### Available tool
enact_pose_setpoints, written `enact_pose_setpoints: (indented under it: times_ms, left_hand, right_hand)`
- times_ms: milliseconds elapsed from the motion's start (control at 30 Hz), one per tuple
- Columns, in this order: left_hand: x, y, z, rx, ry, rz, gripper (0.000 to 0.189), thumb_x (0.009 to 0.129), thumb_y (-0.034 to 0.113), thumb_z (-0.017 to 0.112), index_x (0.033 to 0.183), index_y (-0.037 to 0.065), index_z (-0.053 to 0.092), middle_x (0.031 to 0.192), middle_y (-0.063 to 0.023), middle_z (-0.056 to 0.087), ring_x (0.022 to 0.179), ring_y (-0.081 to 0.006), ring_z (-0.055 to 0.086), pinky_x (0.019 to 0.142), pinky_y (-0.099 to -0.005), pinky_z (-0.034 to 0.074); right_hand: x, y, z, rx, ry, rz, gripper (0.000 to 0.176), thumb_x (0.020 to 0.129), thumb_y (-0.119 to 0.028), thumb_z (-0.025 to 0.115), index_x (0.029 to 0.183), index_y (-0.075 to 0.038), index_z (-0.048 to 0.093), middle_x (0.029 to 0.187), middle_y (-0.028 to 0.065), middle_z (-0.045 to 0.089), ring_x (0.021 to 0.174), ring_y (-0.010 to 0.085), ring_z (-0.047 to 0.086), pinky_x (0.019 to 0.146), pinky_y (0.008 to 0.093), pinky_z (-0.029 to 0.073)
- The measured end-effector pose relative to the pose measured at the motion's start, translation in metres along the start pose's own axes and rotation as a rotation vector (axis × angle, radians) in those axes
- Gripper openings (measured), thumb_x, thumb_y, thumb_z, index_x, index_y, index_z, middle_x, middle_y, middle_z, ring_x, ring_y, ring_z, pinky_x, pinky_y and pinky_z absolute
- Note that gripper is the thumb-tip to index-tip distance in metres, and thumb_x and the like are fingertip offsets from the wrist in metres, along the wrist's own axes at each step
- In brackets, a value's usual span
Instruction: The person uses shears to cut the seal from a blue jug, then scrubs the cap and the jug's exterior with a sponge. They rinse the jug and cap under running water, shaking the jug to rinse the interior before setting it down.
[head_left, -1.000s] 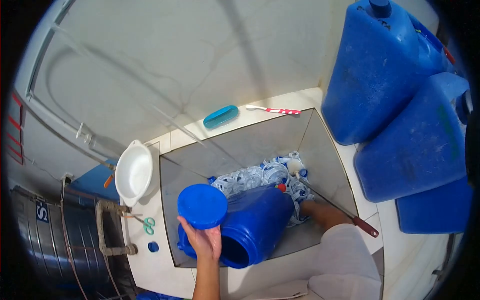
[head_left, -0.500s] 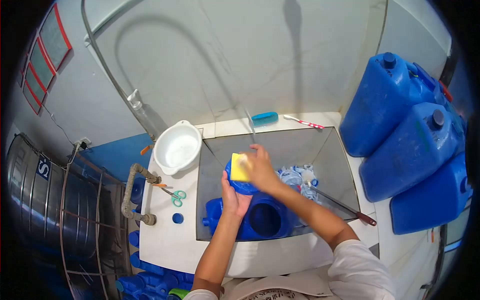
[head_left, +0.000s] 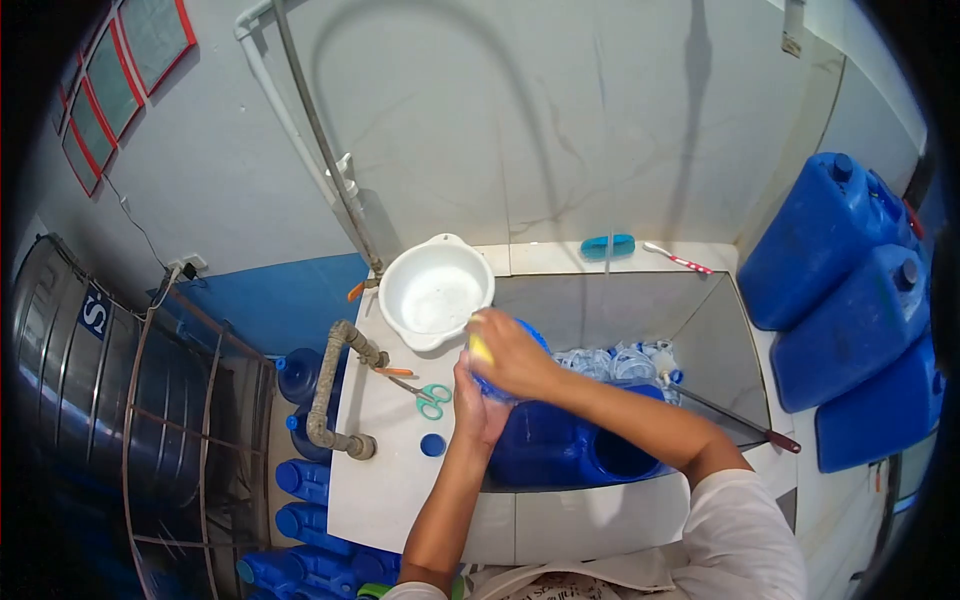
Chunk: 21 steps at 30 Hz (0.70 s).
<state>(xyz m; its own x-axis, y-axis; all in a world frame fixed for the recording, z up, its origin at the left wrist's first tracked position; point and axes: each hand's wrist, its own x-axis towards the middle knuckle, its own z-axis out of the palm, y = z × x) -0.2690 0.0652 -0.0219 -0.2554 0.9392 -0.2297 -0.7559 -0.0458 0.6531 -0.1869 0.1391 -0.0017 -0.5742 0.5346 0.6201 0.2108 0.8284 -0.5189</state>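
Note:
Above the front left part of the sink, my left hand (head_left: 481, 412) supports a round blue lid (head_left: 534, 338) from below and at its left side. My right hand (head_left: 512, 352) is closed on a yellow sponge (head_left: 481, 351) against the lid, covering much of both. Just below and to the right, a large blue container (head_left: 545, 447) lies in the sink with its round opening showing. Behind it in the sink is a heap of clear and blue plastic pieces (head_left: 622, 362). A white basin (head_left: 437, 292) sits on the counter to the left of the sink.
Green scissors (head_left: 433, 402) and a small blue cap (head_left: 432, 445) lie on the left counter by a bent pipe (head_left: 326, 394). A blue brush (head_left: 607, 246) and toothbrush (head_left: 679, 259) are on the back ledge. A long-handled tool (head_left: 730, 414) crosses the sink's right side, near blue jugs (head_left: 806, 240).
The camera view has shifted, so the scene sits further right. My right hand and the sponge have moved to the lid's left side, and the lid appears more tilted.

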Motion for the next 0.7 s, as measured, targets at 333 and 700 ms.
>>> enact_pose_setpoints:
  times_ms: [333, 700]
  left_hand:
    - [-0.019, 0.014, -0.062, -0.213, -0.033, -0.176, 0.052, 0.097, 0.043, 0.029, 0.130, 0.005, 0.044, 0.128, -0.0132, 0.052, 0.116, -0.0271, 0.051, 0.100, -0.0449, 0.040]
    - [0.003, 0.023, -0.054, -0.348, -0.110, -0.136, 0.051, 0.097, 0.040, 0.030, 0.130, 0.005, 0.044, 0.130, -0.0142, 0.050, 0.118, -0.0291, 0.049, 0.103, -0.0443, 0.037]
  right_hand:
    - [0.099, 0.101, 0.132, -0.451, -0.371, 0.300, 0.045, 0.087, -0.034, 0.052, 0.125, -0.010, 0.048, 0.121, 0.0186, 0.052, 0.112, 0.0421, 0.048, 0.095, 0.0484, 0.037]
    - [0.046, 0.054, 0.032, 0.306, -0.250, 0.370, 0.043, 0.084, -0.015, 0.051, 0.125, -0.001, 0.046, 0.113, 0.0257, 0.057, 0.102, 0.0388, 0.057, 0.090, 0.0382, 0.045]
